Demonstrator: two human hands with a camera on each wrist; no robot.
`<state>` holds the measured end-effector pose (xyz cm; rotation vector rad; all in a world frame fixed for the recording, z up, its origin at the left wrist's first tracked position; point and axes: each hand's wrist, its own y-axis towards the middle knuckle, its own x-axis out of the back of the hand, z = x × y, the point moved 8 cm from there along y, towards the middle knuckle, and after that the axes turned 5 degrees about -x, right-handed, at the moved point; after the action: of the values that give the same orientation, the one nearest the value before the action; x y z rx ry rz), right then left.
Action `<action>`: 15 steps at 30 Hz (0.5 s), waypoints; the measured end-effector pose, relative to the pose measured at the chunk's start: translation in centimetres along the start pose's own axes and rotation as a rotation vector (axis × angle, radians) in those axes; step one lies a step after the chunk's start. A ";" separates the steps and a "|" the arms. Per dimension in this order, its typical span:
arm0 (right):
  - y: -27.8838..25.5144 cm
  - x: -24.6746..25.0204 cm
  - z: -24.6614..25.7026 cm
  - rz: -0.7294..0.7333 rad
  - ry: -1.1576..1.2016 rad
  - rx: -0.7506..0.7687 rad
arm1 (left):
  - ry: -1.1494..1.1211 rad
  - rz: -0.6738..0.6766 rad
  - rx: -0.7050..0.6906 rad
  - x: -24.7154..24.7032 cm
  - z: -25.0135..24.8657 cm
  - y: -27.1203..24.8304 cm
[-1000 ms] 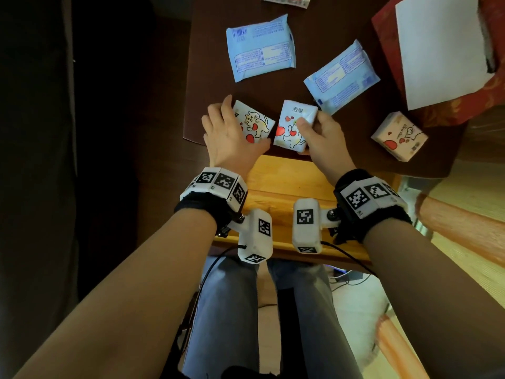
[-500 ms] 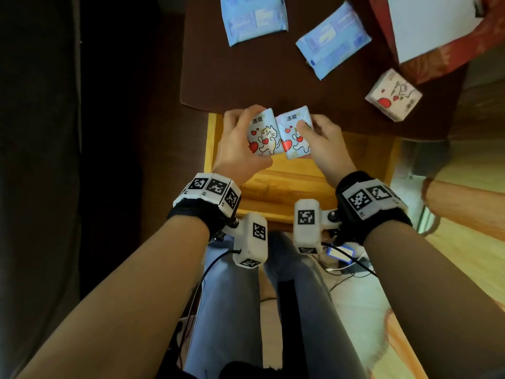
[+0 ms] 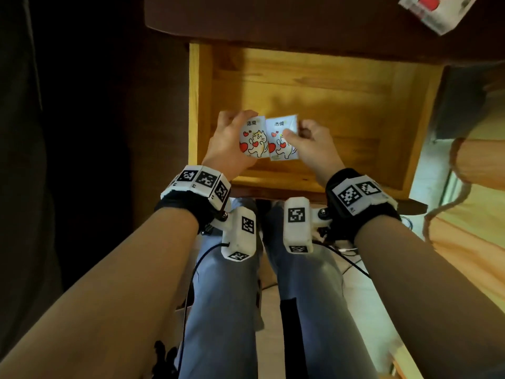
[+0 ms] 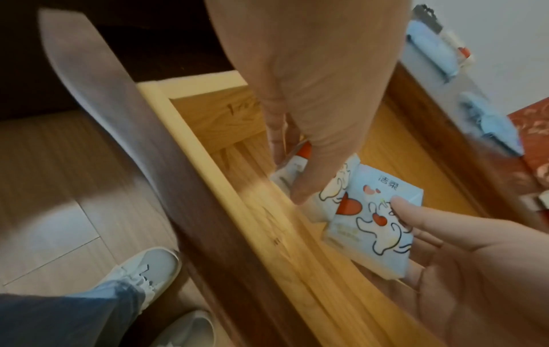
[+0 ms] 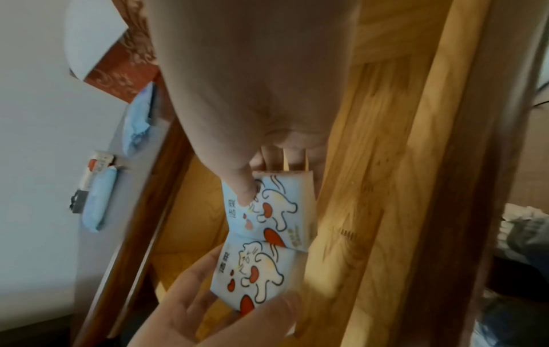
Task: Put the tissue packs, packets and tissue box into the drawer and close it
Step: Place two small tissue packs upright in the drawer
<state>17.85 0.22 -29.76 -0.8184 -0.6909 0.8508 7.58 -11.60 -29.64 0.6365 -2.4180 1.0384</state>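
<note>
Two small white tissue packs printed with a cat and red hearts are held side by side low inside the open light-wood drawer (image 3: pixel 195 105). My left hand (image 3: pixel 232 140) grips the left pack (image 3: pixel 254 138), with the thumb on its face in the left wrist view (image 4: pixel 332 187). My right hand (image 3: pixel 306 138) pinches the right pack (image 3: pixel 282 138), thumb on top (image 5: pixel 267 211). A third cat pack (image 3: pixel 437 9) lies on the dark tabletop at the top right. Blue packets (image 4: pixel 431 47) (image 5: pixel 98 199) and the red patterned tissue box (image 5: pixel 118 72) stay on the table.
The drawer floor (image 3: pixel 328 91) behind and to the right of the hands is bare wood. The dark table edge (image 3: pixel 273 36) overhangs the drawer's back. My knees in jeans (image 3: pixel 226 296) sit below the drawer front, and a wooden chair part (image 3: pixel 478 151) stands at the right.
Both hands picked the two cat packs off the table edge and carried them toward me and down into the open drawer. The head view tilted down.
</note>
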 end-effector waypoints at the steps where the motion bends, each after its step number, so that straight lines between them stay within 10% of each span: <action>1: 0.9 -0.5 -0.4 0.005 -0.017 0.000 | 0.026 0.011 0.007 -0.5 0.8 0.7; 15: 6.5 -2.8 -4.7 0.083 -0.179 -0.204 | 0.279 0.177 0.044 -5.1 5.8 4.7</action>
<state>17.84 -1.06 -38.17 -0.9660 -0.9173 0.9467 7.80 -11.82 -38.65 0.2715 -2.2402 1.1694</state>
